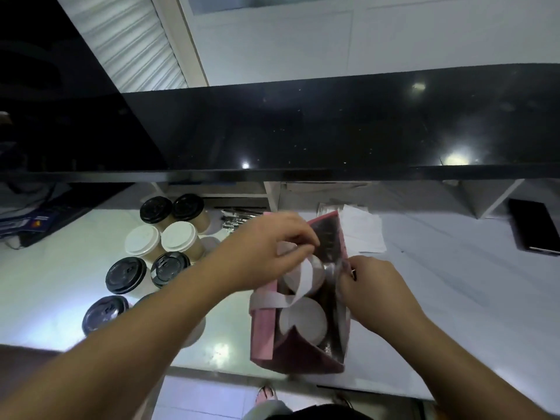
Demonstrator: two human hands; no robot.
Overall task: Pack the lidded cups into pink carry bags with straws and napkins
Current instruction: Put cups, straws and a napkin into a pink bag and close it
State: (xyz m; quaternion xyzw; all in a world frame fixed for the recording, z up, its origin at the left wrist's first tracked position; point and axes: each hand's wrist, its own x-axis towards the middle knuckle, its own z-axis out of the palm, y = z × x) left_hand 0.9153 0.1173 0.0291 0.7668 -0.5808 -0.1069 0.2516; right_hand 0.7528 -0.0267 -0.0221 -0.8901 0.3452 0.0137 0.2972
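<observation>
A pink carry bag [263,328] stands open on the white counter, with two white-lidded cups [304,321] inside it. My left hand [266,247] is over the bag's far end, its fingers curled on the bag's white ribbon handle [303,278]. My right hand [371,286] pinches a clear-wrapped straw [335,269] at the bag's right rim. More lidded cups stand to the left: black-lidded ones [125,275] and white-lidded ones [178,236]. White napkins [362,228] lie behind the bag. Wrapped straws [239,218] lie at the back.
A black raised counter ledge [333,171] overhangs the back of the white work surface [454,283]. A dark phone-like slab [533,225] lies at the far right. Dark equipment [36,219] sits at the far left. The floor and my feet show below the counter's front edge.
</observation>
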